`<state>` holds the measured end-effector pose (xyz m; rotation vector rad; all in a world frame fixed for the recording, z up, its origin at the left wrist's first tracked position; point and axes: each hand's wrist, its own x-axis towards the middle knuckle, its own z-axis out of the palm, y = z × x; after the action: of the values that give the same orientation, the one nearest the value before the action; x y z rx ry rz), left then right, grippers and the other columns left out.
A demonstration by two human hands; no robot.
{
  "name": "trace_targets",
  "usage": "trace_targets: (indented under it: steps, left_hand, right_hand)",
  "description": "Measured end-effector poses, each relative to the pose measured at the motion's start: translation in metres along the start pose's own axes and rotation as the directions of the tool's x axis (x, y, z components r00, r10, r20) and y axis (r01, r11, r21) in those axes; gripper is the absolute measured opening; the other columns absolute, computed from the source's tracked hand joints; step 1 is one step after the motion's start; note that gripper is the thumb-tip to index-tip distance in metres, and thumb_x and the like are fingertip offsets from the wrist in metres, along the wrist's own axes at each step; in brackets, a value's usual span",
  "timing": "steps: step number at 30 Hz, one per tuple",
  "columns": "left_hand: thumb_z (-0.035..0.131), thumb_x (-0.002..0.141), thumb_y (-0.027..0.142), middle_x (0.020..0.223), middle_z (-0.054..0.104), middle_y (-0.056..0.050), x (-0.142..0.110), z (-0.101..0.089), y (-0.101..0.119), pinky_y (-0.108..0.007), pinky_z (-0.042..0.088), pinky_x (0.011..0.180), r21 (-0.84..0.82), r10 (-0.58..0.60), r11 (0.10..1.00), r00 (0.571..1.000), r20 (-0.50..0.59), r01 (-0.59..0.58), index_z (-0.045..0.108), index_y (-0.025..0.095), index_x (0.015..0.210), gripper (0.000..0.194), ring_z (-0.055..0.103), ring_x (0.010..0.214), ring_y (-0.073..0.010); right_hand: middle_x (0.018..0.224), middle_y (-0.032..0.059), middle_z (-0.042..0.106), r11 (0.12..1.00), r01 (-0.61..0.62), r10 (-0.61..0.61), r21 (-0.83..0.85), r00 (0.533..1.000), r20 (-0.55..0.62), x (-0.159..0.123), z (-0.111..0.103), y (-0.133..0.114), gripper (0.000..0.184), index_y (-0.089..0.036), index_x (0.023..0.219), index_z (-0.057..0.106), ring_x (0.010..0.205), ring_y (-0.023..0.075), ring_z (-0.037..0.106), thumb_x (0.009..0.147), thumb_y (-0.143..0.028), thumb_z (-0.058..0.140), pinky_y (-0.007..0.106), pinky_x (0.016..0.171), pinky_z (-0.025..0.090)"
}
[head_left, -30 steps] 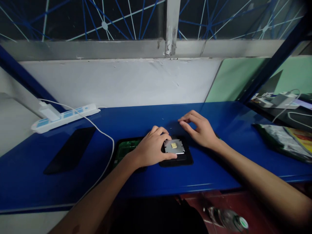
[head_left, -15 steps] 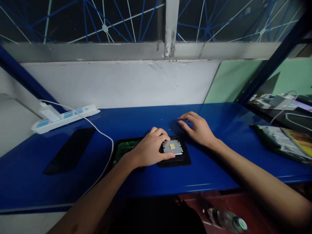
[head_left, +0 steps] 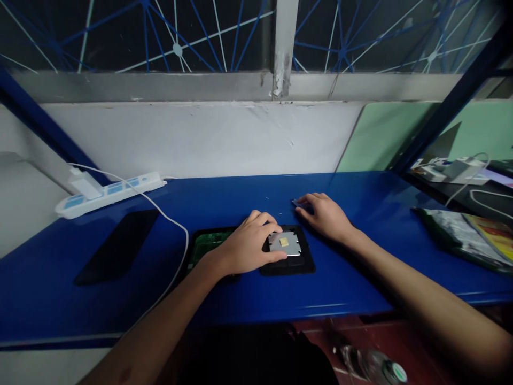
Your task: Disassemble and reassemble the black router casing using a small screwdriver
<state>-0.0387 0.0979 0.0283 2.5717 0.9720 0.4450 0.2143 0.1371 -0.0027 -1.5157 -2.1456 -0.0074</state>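
My left hand (head_left: 250, 243) spans a thin silver metal plate (head_left: 294, 247) with a small yellow square on it, thumb at its near edge and a finger at its far edge. The plate sits in a black plastic casing (head_left: 306, 262) on the blue tabletop. Under and left of my wrist lies another black shell holding a green circuit board (head_left: 205, 246), partly hidden. Beyond the casing to the right, the curled fingers of my right hand (head_left: 323, 211) close at the tabletop on a small bluish, see-through piece (head_left: 295, 202), too small to name.
A white power strip (head_left: 114, 191) with a plugged-in charger stands at the back left; its white cable (head_left: 182, 227) runs toward the front edge. A dark phone-like slab (head_left: 118, 246) lies left. At right is a shiny packet (head_left: 460, 235). Below the table is a plastic bottle (head_left: 372, 363).
My right hand has lowered slightly, its fingers drawing in at the tabletop, and a small bluish piece now shows at the fingertips. My left hand stays on the metal plate.
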Motion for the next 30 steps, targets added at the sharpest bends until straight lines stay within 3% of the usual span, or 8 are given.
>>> trace_targets:
  steps: [6, 9, 12, 16, 19, 22, 25, 30]
  left_hand:
    - [0.071, 0.085, 0.047, 0.120, 0.060, -0.007, -0.001, 0.001, -0.002, -0.048, 0.048, 0.097, -0.012, 0.011, 1.000, 1.000, -0.014, -0.011, 0.064, 0.024, 0.114, 0.038, 0.051, 0.114, -0.0295]
    - [0.072, 0.084, 0.046, 0.120, 0.060, -0.007, 0.000, 0.001, -0.002, -0.047, 0.048, 0.099, -0.003, 0.001, 1.000, 1.000, -0.012, -0.001, 0.064, 0.024, 0.114, 0.037, 0.051, 0.114, -0.0291]
    - [0.069, 0.087, 0.044, 0.119, 0.062, -0.006, 0.000, -0.001, -0.002, -0.046, 0.048, 0.099, -0.008, -0.012, 1.000, 0.999, -0.041, 0.012, 0.064, 0.024, 0.112, 0.033, 0.052, 0.114, -0.0284]
    - [0.062, 0.091, 0.040, 0.113, 0.065, -0.005, 0.001, -0.004, -0.004, -0.046, 0.049, 0.094, -0.011, -0.031, 1.000, 0.983, -0.182, 0.029, 0.065, 0.024, 0.105, 0.021, 0.054, 0.109, -0.0271]
    - [0.056, 0.094, 0.034, 0.104, 0.067, -0.004, 0.003, -0.006, -0.005, -0.044, 0.050, 0.088, 0.024, -0.074, 0.996, 0.934, -0.349, 0.087, 0.064, 0.024, 0.098, 0.013, 0.057, 0.101, -0.0253]
    - [0.051, 0.096, 0.028, 0.095, 0.067, -0.003, 0.005, -0.009, -0.006, -0.043, 0.050, 0.085, 0.053, -0.077, 0.991, 0.837, -0.541, 0.125, 0.062, 0.024, 0.092, 0.012, 0.058, 0.095, -0.0240]
    - [0.049, 0.096, 0.024, 0.091, 0.067, -0.003, 0.006, -0.012, -0.007, -0.041, 0.049, 0.082, 0.067, -0.060, 0.989, 0.759, -0.649, 0.135, 0.060, 0.024, 0.090, 0.013, 0.059, 0.090, -0.0224]
    - [0.050, 0.095, 0.020, 0.087, 0.067, -0.003, 0.006, -0.014, -0.007, -0.036, 0.048, 0.079, 0.068, -0.073, 0.985, 0.740, -0.669, 0.158, 0.060, 0.022, 0.086, 0.014, 0.058, 0.085, -0.0206]
  right_hand:
    - [0.089, 0.0073, 0.073, 0.998, -0.032, 0.033, 0.047, 0.999, -0.020, 0.001, 0.000, 0.001, 0.014, -0.021, 0.094, 0.066, 0.084, 0.0258, 0.065, 0.087, -0.031, 0.060, 0.039, 0.071, 0.052]
    - [0.091, 0.0073, 0.074, 0.993, -0.042, 0.049, 0.112, 0.997, -0.058, 0.001, -0.005, -0.003, 0.015, -0.021, 0.099, 0.063, 0.079, 0.0219, 0.067, 0.088, -0.029, 0.059, 0.036, 0.068, 0.053]
    - [0.096, 0.0076, 0.072, 0.956, -0.031, 0.101, 0.291, 0.968, -0.231, 0.001, -0.013, -0.009, 0.029, -0.020, 0.115, 0.057, 0.071, 0.0177, 0.067, 0.088, -0.031, 0.060, 0.033, 0.065, 0.053]
    - [0.100, 0.0065, 0.067, 0.897, 0.059, 0.144, 0.437, 0.897, -0.418, 0.000, -0.018, -0.015, 0.047, -0.023, 0.131, 0.045, 0.074, 0.0179, 0.069, 0.088, -0.032, 0.062, 0.037, 0.072, 0.056]
    - [0.100, 0.0056, 0.066, 0.874, 0.094, 0.143, 0.476, 0.888, -0.438, -0.002, -0.018, -0.017, 0.050, -0.024, 0.134, 0.042, 0.081, 0.0194, 0.071, 0.089, -0.031, 0.062, 0.039, 0.079, 0.057]
    - [0.100, 0.0052, 0.066, 0.851, 0.094, 0.153, 0.517, 0.897, -0.415, -0.003, -0.016, -0.017, 0.047, -0.025, 0.133, 0.044, 0.085, 0.0202, 0.073, 0.090, -0.030, 0.061, 0.039, 0.081, 0.058]
    - [0.100, 0.0058, 0.066, 0.834, 0.060, 0.181, 0.549, 0.910, -0.373, -0.004, -0.012, -0.019, 0.041, -0.024, 0.127, 0.050, 0.086, 0.0216, 0.074, 0.089, -0.032, 0.063, 0.037, 0.076, 0.058]
    - [0.097, 0.0051, 0.069, 0.813, 0.031, 0.183, 0.582, 0.934, -0.306, -0.006, -0.007, -0.026, 0.032, -0.024, 0.116, 0.054, 0.084, 0.0212, 0.074, 0.087, -0.034, 0.064, 0.036, 0.075, 0.059]
